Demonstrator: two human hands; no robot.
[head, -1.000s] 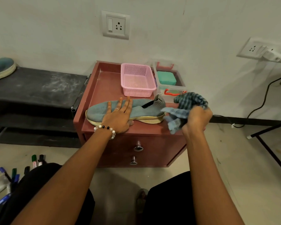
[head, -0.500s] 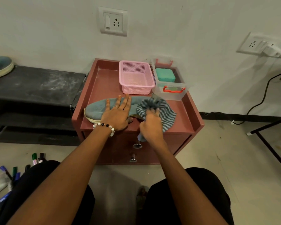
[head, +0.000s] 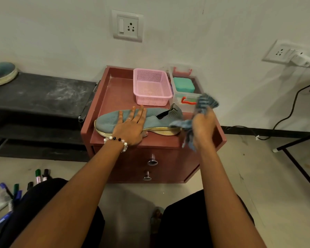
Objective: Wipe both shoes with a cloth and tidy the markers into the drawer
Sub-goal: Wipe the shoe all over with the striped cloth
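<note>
A teal knit shoe (head: pixel 156 119) with a cream sole lies on its side on top of the red-brown drawer cabinet (head: pixel 115 90). My left hand (head: pixel 131 127) lies flat on the shoe's middle with fingers spread, pressing it down. My right hand (head: pixel 203 127) grips a blue striped cloth (head: pixel 205 103) just right of the shoe's heel; the cloth is blurred. The second teal shoe (head: pixel 2 74) rests on the black bench at far left. Several markers (head: pixel 38 176) lie on the floor at lower left, partly hidden by my knee. Both drawers (head: pixel 151 161) are closed.
A pink basket (head: pixel 151 87) and a clear box (head: pixel 185 90) holding a teal item stand at the cabinet's back. A black bench (head: pixel 43 95) sits left. A black cable (head: pixel 284 119) and a black metal frame (head: pixel 297 158) are on the right.
My right hand went from the right onto the shoe's heel with the cloth, then swept back off to the right. My left hand has stayed pressed on the shoe.
</note>
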